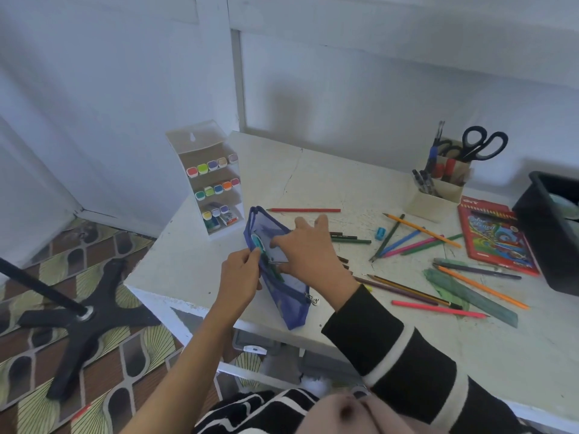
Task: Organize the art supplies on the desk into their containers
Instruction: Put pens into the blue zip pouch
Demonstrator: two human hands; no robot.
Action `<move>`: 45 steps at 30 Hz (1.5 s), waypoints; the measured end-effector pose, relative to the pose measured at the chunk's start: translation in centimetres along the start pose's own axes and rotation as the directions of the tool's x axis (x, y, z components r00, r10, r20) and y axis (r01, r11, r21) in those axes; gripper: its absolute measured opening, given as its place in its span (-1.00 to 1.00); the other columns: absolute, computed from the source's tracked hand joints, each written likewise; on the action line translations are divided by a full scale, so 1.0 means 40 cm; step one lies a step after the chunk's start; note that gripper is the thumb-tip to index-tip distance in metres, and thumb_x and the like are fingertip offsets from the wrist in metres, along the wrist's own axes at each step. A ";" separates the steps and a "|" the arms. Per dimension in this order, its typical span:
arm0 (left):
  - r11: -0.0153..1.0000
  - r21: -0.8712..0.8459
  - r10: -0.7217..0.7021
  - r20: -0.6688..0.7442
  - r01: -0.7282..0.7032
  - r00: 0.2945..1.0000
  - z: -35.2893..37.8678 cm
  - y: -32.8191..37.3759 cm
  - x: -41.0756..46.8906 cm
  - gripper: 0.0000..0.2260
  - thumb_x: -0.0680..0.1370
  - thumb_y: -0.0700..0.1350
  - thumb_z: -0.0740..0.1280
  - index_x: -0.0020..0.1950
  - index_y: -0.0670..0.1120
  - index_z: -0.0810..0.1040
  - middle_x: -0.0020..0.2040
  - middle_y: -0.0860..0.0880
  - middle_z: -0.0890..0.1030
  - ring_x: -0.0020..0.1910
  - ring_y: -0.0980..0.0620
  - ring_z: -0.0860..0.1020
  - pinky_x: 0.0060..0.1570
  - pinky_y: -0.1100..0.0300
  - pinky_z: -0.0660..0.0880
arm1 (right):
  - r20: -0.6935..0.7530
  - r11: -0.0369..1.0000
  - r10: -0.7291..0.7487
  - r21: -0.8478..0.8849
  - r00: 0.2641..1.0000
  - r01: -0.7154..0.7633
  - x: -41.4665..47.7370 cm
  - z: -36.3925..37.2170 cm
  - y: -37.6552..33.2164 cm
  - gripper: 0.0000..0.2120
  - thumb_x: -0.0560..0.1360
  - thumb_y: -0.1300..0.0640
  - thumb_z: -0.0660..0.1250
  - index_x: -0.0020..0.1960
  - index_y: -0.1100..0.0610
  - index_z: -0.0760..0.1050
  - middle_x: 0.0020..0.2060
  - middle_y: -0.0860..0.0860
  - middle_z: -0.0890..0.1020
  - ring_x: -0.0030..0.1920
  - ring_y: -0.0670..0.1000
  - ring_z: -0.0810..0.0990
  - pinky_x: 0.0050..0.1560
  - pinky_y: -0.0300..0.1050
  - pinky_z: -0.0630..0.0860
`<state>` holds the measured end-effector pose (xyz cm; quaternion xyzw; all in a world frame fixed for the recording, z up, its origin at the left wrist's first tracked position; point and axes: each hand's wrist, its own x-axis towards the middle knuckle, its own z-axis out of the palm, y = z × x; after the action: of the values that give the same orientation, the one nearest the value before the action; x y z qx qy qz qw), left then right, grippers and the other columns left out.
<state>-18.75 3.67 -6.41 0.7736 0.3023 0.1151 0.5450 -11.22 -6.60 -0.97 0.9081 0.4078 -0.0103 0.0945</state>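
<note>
Blue mesh zip pouch (291,296): left hand (239,274) pinches opening edge, right hand (310,255) grips pale flat item (275,253), apparently sliding it in. Next, likely: gather loose coloured pencils (416,242).

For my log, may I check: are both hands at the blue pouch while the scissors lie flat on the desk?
Not quite. The scissors do not lie flat; they stand handles-up in the holder at the back, as the head view shows. The left hand and the right hand are indeed at the blue pouch.
</note>
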 end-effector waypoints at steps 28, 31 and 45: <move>1.000 0.019 -0.015 -0.001 0.015 1.000 0.000 0.004 0.011 -0.73 0.63 -0.12 0.15 -0.08 -0.26 0.55 -0.19 -0.18 0.58 -0.36 0.02 0.47 -0.55 0.44 0.39 | 0.081 0.805 0.556 0.196 0.827 -0.560 -0.013 0.259 0.399 -0.70 0.54 0.33 0.10 0.21 0.21 0.48 0.15 0.18 0.47 0.22 0.19 0.37 0.13 0.06 0.45; 1.000 0.006 -0.022 0.003 0.022 1.000 0.002 0.001 0.007 -0.75 0.64 -0.11 0.13 -0.10 -0.20 0.52 -0.23 -0.10 0.54 -0.35 0.02 0.47 -0.54 0.45 0.39 | -0.061 0.803 0.567 0.266 0.822 -0.534 -0.016 0.245 0.378 -0.73 0.55 0.25 0.18 0.22 0.17 0.48 0.12 0.13 0.52 0.17 0.15 0.44 0.10 0.05 0.46; 1.000 -0.024 -0.010 -0.026 0.009 1.000 0.017 0.009 -0.006 -0.72 0.65 -0.16 0.10 -0.23 -0.14 0.44 -0.29 -0.12 0.52 -0.37 -0.01 0.46 -0.53 0.40 0.38 | -0.292 0.750 -0.028 0.626 0.956 0.213 -0.052 0.113 0.053 -0.58 0.51 0.06 0.33 0.35 -0.06 0.42 0.27 -0.11 0.50 0.23 0.00 0.36 0.18 0.06 0.35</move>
<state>-18.47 2.93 -6.31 0.7638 0.3117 0.1265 0.5508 -10.76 -10.31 -4.85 0.8486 0.4456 -0.0362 -0.2829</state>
